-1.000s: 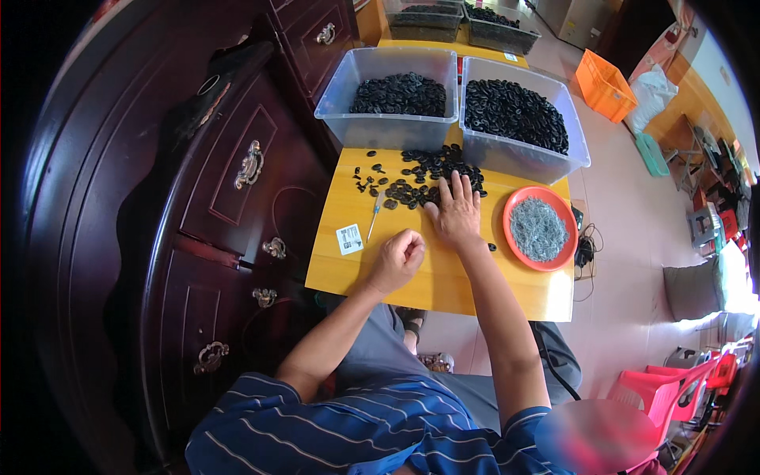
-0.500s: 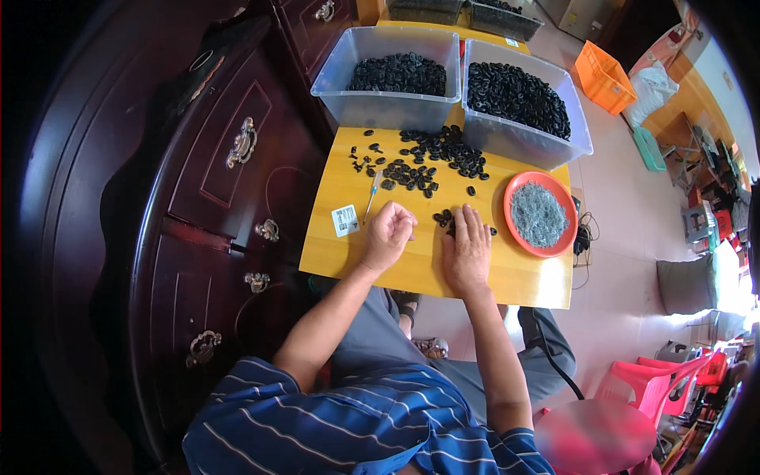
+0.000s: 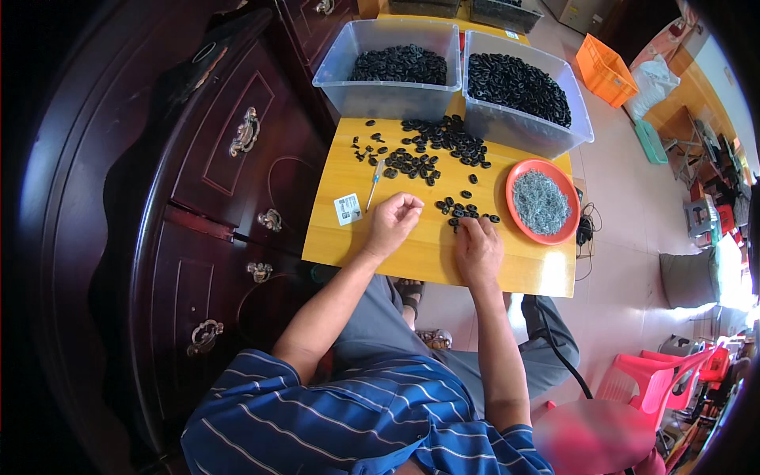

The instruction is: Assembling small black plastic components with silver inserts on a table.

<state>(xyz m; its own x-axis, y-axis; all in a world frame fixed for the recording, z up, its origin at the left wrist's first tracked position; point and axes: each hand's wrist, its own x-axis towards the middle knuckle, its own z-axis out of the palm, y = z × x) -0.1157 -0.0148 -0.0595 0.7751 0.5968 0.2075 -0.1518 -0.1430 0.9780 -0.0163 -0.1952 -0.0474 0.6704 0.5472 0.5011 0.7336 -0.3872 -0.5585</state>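
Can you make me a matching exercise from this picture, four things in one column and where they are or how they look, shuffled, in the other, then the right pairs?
Column one
1. Round plate
2. Thin tool
3. Plastic crate
4. Right hand

Column two
A. On the floor, beyond the table
B. At a small group of black pieces
C. Red-orange, heaped with thin greyish pieces
D. Lying just right of the white label

Right pairs
1-C, 2-D, 3-A, 4-B
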